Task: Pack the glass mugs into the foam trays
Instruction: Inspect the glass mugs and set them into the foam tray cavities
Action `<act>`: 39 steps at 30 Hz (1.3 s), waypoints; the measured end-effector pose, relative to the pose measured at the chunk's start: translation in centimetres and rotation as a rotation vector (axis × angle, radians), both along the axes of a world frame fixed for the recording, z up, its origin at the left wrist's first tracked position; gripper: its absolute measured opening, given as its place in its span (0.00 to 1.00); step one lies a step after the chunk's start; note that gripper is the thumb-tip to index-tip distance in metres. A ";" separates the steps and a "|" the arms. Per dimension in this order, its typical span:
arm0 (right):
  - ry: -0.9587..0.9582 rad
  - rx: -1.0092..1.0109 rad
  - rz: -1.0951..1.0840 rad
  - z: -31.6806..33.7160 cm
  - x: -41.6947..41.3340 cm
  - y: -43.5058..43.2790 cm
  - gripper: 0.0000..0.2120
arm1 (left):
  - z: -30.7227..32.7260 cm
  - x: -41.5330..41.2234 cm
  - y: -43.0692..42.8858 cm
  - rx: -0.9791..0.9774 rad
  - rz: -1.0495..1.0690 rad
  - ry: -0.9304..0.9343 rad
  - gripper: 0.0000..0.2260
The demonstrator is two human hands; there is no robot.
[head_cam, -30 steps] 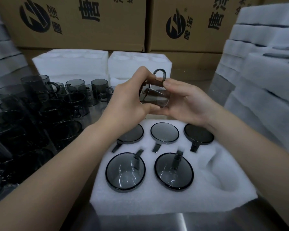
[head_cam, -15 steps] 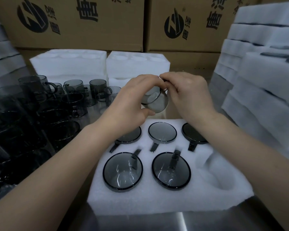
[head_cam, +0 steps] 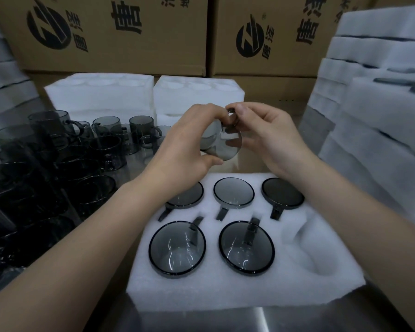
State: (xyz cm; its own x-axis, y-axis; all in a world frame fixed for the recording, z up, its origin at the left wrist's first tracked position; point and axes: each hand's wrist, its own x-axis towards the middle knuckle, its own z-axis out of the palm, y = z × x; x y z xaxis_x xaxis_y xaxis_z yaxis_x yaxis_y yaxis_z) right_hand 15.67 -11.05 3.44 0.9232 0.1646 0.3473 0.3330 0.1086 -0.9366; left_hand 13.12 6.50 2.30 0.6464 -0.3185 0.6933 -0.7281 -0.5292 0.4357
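A smoky glass mug (head_cam: 222, 146) is held in the air above the far edge of the white foam tray (head_cam: 225, 293), its round base facing me. My left hand (head_cam: 189, 149) grips its body from the left. My right hand (head_cam: 266, 137) pinches its handle at the top, fingers curled round the right side. Several mugs sit in the tray's pockets, among them two near ones (head_cam: 177, 248) (head_cam: 246, 248). The near right pocket (head_cam: 309, 250) is empty.
Many loose smoky mugs (head_cam: 65, 152) crowd the metal table on the left. Two empty foam trays (head_cam: 101, 92) (head_cam: 199, 94) stand behind, cardboard boxes (head_cam: 110, 32) beyond them. Stacked foam trays (head_cam: 374, 116) rise on the right.
Both hands turned the mug: its handle was up with the side showing, now its base faces me. My right hand shifted from the mug's side to pinching the handle.
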 end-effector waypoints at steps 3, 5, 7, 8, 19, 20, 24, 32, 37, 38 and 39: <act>0.109 -0.002 0.048 0.1 0.0 0.1 0.13 | 0.1 -0.2 -0.2 0.017 -0.028 0.008 0.26; 0.189 0.051 0.136 0.1 0.1 0.0 0.13 | 0.1 -0.4 -0.2 -0.010 -0.046 0.045 0.27; 0.223 0.104 0.234 0.1 0.2 -0.3 0.12 | 0.2 -0.6 -0.3 -0.032 -0.061 0.083 0.27; 0.231 0.124 0.275 0.1 0.2 -0.4 0.11 | 0.3 -0.7 -0.3 -0.045 -0.071 0.106 0.27; 0.199 0.049 0.364 0.0 0.1 -0.8 0.14 | 0.2 -0.6 0.0 -0.327 -0.204 0.333 0.22; 0.196 -0.022 0.340 0.0 0.0 -0.7 0.14 | 0.1 -0.5 0.1 -0.356 -0.184 0.332 0.22; 0.206 -0.158 0.215 0.2 -0.3 0.3 0.14 | 0.1 -0.4 0.1 -0.287 -0.078 0.264 0.25; 0.223 0.007 0.253 0.2 -0.3 0.2 0.15 | 0.2 -0.3 -0.4 -0.129 -0.002 0.090 0.26; 0.269 0.070 0.321 0.3 -0.2 0.0 0.14 | -0.1 -0.1 -0.2 -0.190 -0.004 0.152 0.30; 0.262 0.048 0.290 0.4 -0.2 0.1 0.14 | -0.2 0.0 -0.2 -0.168 0.014 0.171 0.31; 0.258 0.028 0.254 0.4 -0.2 0.1 0.13 | -0.2 0.1 -0.2 -0.132 0.041 0.180 0.32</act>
